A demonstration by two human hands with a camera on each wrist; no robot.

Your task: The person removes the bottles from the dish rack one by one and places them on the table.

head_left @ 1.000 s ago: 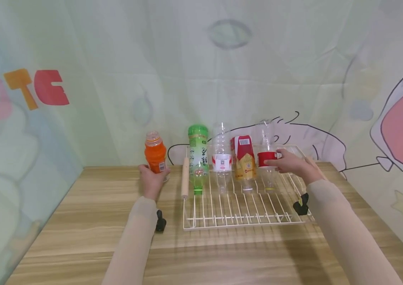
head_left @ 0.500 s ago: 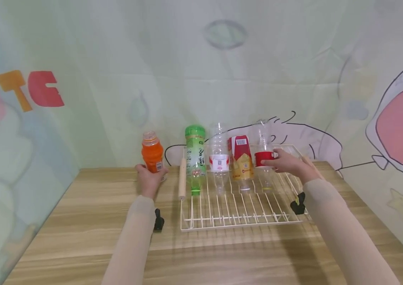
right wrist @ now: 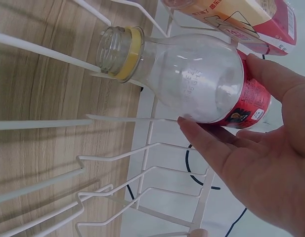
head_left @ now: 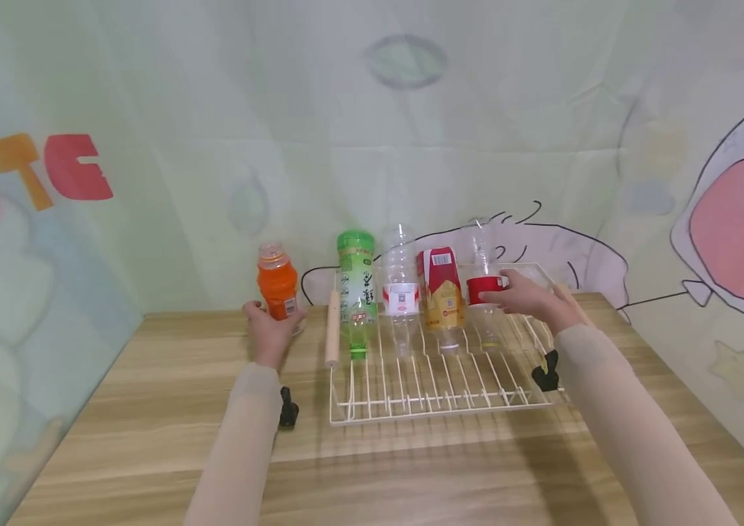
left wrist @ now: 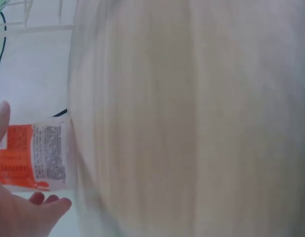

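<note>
My left hand [head_left: 271,329] is low at a capless bottle with an orange label [head_left: 277,287], standing upright on the table. In the left wrist view, its fingers [left wrist: 53,205] are straight beside the bottle, with the thumb on the other side. My right hand [head_left: 526,298] pinches a clear plastic bottle with a red label [head_left: 485,290] between thumb and fingers. That bottle leans neck down in a white wire rack [head_left: 444,416]; its open neck, with a yellow ring, rests near the wires in the right wrist view.
Also neck down in the rack are a green bottle [head_left: 357,285], a clear bottle with a white-and-red label [head_left: 401,297] and a red-and-gold bottle [head_left: 444,296]. The rack has a wooden handle [head_left: 332,329] on its left. A printed curtain [head_left: 247,146] hangs behind the wooden table [head_left: 148,409].
The head view has shifted slightly, moving the scene a little to the left. Both hands stay at their bottles, and the bottles keep their places.
</note>
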